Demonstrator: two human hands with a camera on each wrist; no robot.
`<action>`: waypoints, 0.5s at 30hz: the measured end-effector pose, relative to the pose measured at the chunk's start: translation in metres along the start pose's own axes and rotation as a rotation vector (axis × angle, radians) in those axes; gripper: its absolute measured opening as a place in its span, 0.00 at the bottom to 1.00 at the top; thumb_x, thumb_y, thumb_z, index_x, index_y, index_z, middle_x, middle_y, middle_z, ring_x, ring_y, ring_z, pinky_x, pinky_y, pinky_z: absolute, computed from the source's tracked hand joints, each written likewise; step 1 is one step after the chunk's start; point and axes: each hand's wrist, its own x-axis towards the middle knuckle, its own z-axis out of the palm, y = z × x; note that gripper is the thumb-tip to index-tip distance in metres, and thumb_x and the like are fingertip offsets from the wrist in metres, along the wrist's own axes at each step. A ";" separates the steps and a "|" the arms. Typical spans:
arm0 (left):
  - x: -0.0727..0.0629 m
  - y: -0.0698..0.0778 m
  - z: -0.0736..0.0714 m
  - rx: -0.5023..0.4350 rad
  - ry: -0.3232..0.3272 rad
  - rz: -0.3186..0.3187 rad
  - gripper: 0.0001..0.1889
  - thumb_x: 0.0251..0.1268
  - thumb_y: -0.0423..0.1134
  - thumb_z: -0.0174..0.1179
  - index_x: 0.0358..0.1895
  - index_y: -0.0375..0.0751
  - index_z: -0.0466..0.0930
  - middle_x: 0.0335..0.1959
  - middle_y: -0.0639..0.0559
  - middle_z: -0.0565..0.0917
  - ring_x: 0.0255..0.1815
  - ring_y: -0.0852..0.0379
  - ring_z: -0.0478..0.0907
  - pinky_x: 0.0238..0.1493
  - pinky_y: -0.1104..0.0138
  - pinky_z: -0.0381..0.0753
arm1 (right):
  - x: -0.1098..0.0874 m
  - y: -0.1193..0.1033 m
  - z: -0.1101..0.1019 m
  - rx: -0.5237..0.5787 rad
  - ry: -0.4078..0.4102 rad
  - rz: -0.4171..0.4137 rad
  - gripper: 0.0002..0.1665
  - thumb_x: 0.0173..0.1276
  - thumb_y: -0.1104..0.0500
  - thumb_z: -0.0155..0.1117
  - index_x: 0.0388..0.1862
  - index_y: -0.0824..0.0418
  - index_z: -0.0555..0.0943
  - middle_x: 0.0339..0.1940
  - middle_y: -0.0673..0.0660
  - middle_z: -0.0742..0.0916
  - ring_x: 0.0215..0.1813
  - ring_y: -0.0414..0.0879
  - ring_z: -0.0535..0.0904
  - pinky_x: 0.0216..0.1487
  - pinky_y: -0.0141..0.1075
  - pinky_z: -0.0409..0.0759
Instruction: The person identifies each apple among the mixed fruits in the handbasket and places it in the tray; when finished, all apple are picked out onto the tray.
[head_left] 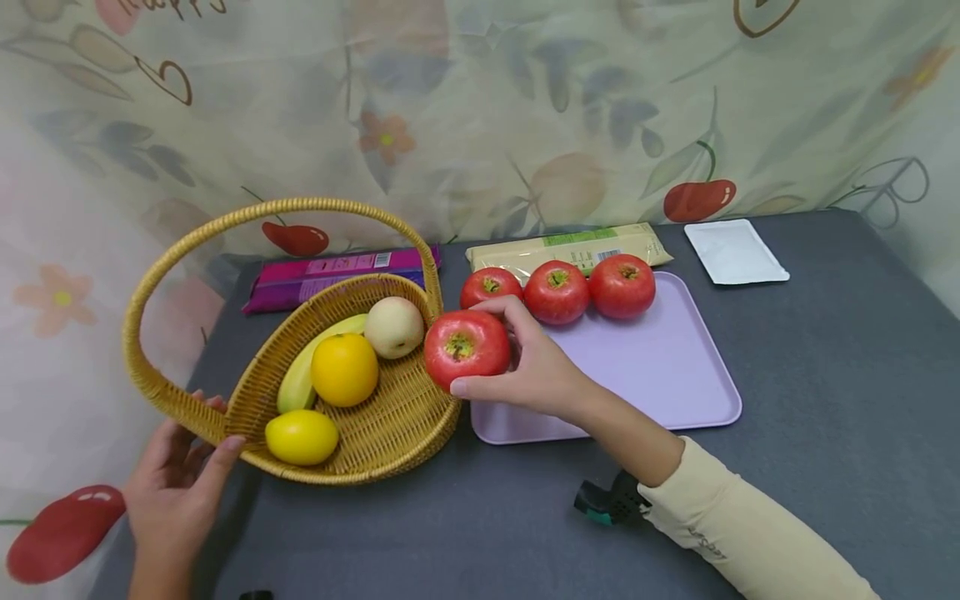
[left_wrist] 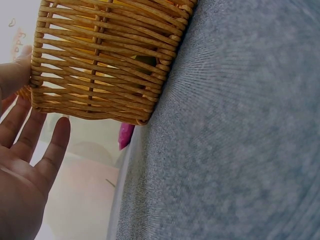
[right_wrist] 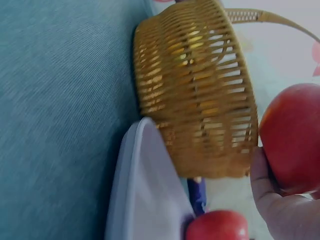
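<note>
Between the thumb and fingers of my right hand [head_left: 543, 367] is a red apple [head_left: 467, 346], held above the basket's right rim. The right wrist view shows the same apple [right_wrist: 295, 137] higher than the basket wall. My left hand [head_left: 180, 475] holds the left end of the wicker basket [head_left: 405, 454], where its arched handle meets the rim, thumb on the near side. Inside the basket lie a lemon [head_left: 302, 437], an orange [head_left: 345, 371], a banana [head_left: 298, 379] and a pale round fruit [head_left: 393, 327]. Several red apples sit in total; three, including one apple [head_left: 622, 286], rest along the lilac tray's [head_left: 675, 375] back.
Behind the basket lies a purple packet [head_left: 315, 279], and behind the tray a beige packet [head_left: 570, 247]. A white flat packet [head_left: 737, 252] is at the back right. Under the right forearm sits a black device [head_left: 611, 500]. A patterned curtain [head_left: 480, 108] borders the grey table.
</note>
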 end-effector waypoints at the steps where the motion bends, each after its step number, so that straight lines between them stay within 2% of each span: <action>1: 0.000 0.000 0.000 0.001 0.000 -0.002 0.33 0.55 0.15 0.66 0.67 0.35 0.75 0.56 0.45 0.83 0.54 0.56 0.81 0.50 0.77 0.79 | -0.001 0.001 -0.002 -0.010 0.011 0.004 0.40 0.56 0.62 0.77 0.64 0.53 0.67 0.58 0.55 0.80 0.58 0.52 0.78 0.52 0.46 0.84; 9: 0.000 -0.001 0.000 -0.015 -0.002 0.014 0.34 0.54 0.14 0.66 0.67 0.34 0.75 0.56 0.44 0.83 0.54 0.56 0.81 0.50 0.77 0.79 | -0.005 0.007 -0.018 -0.106 0.083 0.101 0.42 0.56 0.56 0.79 0.66 0.49 0.67 0.60 0.52 0.79 0.60 0.49 0.77 0.56 0.46 0.82; 15: 0.000 0.000 0.000 0.006 -0.004 0.007 0.34 0.55 0.15 0.66 0.67 0.36 0.75 0.57 0.45 0.83 0.54 0.56 0.81 0.50 0.77 0.79 | -0.005 0.014 -0.024 -0.165 0.111 0.141 0.42 0.56 0.55 0.80 0.65 0.52 0.66 0.60 0.54 0.78 0.60 0.50 0.75 0.58 0.48 0.80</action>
